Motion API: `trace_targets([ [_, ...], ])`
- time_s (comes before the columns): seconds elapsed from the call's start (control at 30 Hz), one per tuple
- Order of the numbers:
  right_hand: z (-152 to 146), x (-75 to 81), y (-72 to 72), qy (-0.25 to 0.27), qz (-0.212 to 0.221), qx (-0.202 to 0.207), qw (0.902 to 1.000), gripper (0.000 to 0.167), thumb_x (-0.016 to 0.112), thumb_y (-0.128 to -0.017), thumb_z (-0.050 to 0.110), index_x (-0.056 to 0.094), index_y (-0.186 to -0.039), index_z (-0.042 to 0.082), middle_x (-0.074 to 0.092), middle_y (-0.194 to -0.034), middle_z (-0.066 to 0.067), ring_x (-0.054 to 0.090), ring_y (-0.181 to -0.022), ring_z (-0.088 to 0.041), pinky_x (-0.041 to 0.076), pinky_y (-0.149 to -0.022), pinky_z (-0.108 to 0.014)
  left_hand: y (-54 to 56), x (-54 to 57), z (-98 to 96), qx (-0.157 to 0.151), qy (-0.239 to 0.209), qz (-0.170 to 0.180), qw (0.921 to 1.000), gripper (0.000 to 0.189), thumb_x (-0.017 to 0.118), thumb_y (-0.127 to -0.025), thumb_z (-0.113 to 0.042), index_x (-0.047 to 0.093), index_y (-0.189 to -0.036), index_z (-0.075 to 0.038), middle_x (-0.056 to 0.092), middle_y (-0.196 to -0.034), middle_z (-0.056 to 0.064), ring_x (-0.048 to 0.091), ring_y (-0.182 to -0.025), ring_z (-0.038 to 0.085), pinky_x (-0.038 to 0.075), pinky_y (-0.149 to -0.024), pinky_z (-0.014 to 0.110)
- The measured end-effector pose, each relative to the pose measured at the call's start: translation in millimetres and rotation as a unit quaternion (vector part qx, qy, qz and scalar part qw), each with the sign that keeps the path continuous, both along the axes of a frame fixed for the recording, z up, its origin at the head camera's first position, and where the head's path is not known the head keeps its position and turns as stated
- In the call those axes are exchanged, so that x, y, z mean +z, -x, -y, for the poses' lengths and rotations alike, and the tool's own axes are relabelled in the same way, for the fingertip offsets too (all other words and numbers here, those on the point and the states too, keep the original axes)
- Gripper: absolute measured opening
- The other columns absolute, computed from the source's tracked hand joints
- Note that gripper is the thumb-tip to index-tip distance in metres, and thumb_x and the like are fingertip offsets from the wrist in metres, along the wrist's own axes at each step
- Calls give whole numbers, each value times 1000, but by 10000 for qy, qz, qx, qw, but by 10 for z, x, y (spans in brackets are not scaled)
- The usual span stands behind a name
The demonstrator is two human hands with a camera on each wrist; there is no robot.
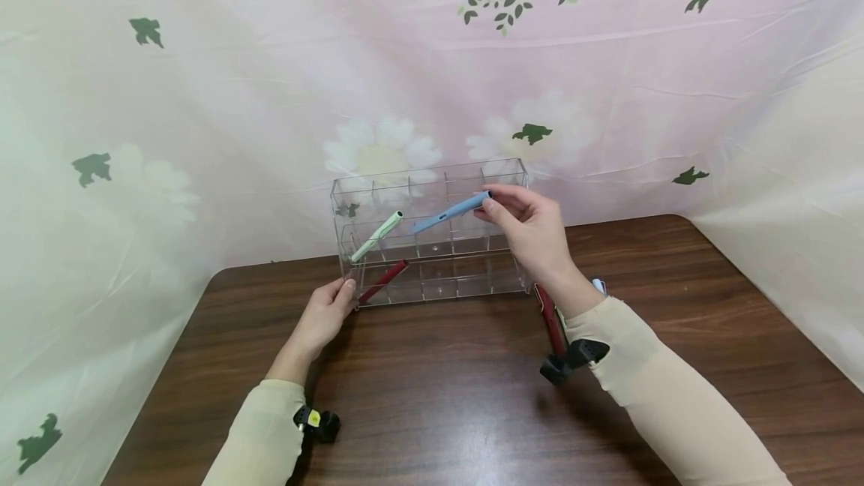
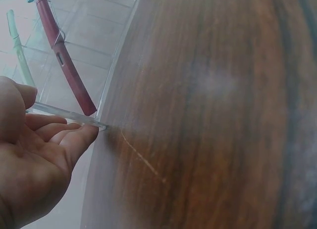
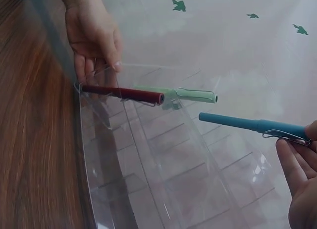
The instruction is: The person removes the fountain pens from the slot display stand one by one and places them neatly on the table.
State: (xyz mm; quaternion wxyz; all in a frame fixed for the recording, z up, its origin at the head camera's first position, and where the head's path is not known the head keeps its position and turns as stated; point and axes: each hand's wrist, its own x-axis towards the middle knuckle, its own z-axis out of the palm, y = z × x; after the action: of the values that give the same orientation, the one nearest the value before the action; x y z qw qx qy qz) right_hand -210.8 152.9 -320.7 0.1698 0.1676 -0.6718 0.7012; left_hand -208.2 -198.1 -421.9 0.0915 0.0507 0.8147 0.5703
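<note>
A clear plastic organizer (image 1: 439, 289) with tiered compartments stands upright on the table. My left hand (image 1: 328, 313) grips its left side panel near the bottom, thumb and fingers on either side of the panel edge in the left wrist view. A dark red pen (image 1: 382, 281) leans in the lower front tier at the left end. Behind it, a light green pen (image 1: 376, 237) slants in a higher tier. My right hand (image 1: 536, 231) pinches a blue pen (image 3: 237, 121) by its cap end, near the clip. The blue pen's other end points left, over the compartments.
To the right of the organizer, another red pen (image 1: 552, 321) lies on the wooden table (image 1: 432, 411), with a green one beside it, partly hidden by my right arm. A pale blue pen end (image 1: 598, 286) shows past that wrist. A printed cloth (image 1: 270, 111) hangs behind.
</note>
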Motion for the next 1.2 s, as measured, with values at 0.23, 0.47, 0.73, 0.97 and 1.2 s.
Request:
trace_targets([
  [0.23, -92, 13, -70, -235, -33, -96, 9997, 32, 69, -103, -3, 68, -132, -14, 82, -107, 13, 82, -94, -8, 67, -94, -32, -9, -8, 8, -7, -25, -29, 10000, 52, 37, -120, -20, 39, -158, 15, 44, -162, 37, 45, -152, 45, 45, -123, 48],
  [0.47, -175, 11, -138, -359, -109, -150, 9992, 30, 69, -103, -2, 69, -131, -13, 81, -105, 15, 82, -93, -6, 68, -92, -28, -13, -21, 18, -58, -158, -14, 9999, 52, 36, -120, -19, 37, -159, 16, 41, -164, 37, 41, -155, 44, 43, -124, 48],
  [0.73, -316, 13, -215, -809, -227, -460, 9954, 28, 69, -104, 1, 71, -130, -9, 81, -105, 19, 81, -91, -3, 67, -89, -21, -16, -13, 9, -64, -131, 0, 9999, 53, 36, -120, -20, 37, -159, 15, 41, -164, 37, 42, -154, 45, 43, -124, 49],
  [0.97, -391, -4, -258, -926, -260, -478, 9942, 26, 69, -105, 1, 72, -128, -9, 81, -105, 19, 81, -90, -5, 67, -88, -21, 3, -1, 2, -27, 35, -11, 10000, 54, 37, -120, -23, 37, -160, 14, 41, -164, 37, 43, -153, 45, 44, -123, 50],
  [1.2, -447, -50, -291, -1163, -306, -665, 9905, 24, 70, -104, 2, 73, -126, -9, 80, -104, 21, 80, -88, -5, 66, -84, -17, 5, -20, 8, -15, 60, 9, 10000, 55, 38, -120, -24, 38, -160, 14, 42, -164, 37, 44, -153, 46, 45, -122, 50],
])
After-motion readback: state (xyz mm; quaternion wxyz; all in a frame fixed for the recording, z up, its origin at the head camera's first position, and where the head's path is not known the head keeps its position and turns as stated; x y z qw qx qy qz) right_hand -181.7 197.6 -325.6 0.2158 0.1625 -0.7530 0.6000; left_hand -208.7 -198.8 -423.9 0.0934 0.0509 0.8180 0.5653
